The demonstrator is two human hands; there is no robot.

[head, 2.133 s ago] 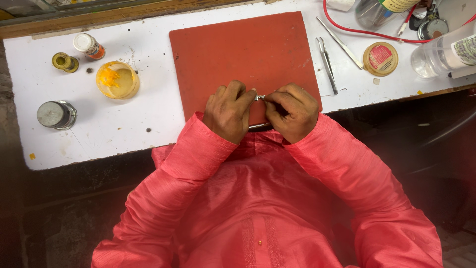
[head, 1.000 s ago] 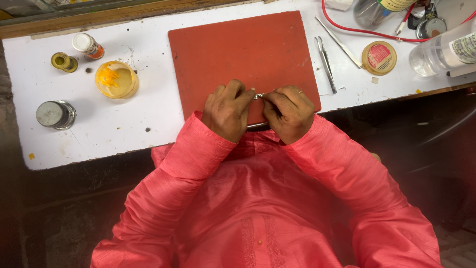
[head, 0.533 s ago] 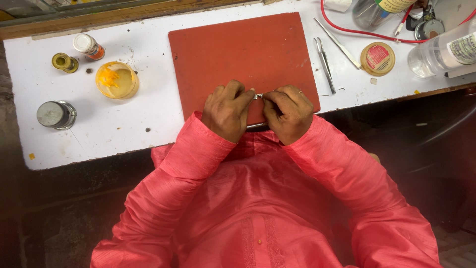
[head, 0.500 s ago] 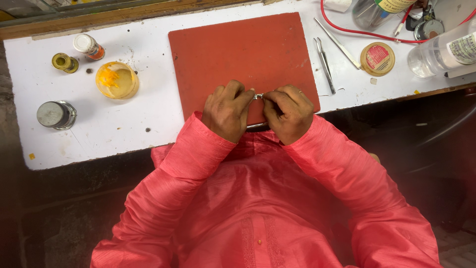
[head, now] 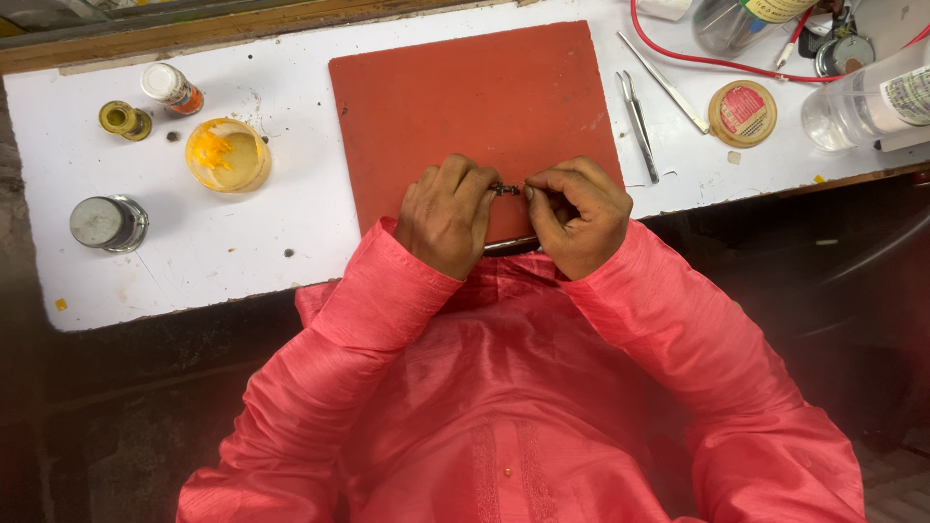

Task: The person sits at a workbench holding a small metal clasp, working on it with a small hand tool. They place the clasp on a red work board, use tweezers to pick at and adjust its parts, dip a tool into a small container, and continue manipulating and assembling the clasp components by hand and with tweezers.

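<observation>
Sleeves: pink-red, both forearms coming in from the near edge and meeting over the bench.
Left hand (head: 448, 215): curled, fingertips pinched together on the left end of the small metal piece (head: 505, 189).
Right hand (head: 579, 213): curled the same way, thumb and forefinger closed on the piece's right end; how hard either hand grips, I cannot tell.
Small metal piece: dark, tiny, held between the two hands just above the near edge of the red mat (head: 475, 97); too small to make out its detail.
Long axis: lies left to right, parallel to the bench edge, one end in each hand; which end is the head I cannot tell.
Step in hand: looks like fine fitting or twisting of the piece between the fingertips, judged from the two pinches facing each other.
Next move calls for: a steady hold on one end and a small, controlled turn or push from the other, kept over the mat so nothing drops.
Tweezers (head: 637, 124): lying on the white bench (head: 291, 232) just right of the mat, untouched.
Yellow dish (head: 228, 155): left of the mat, well apart from the hands.
Round tin (head: 742, 112): far right, beyond the tweezers.
</observation>
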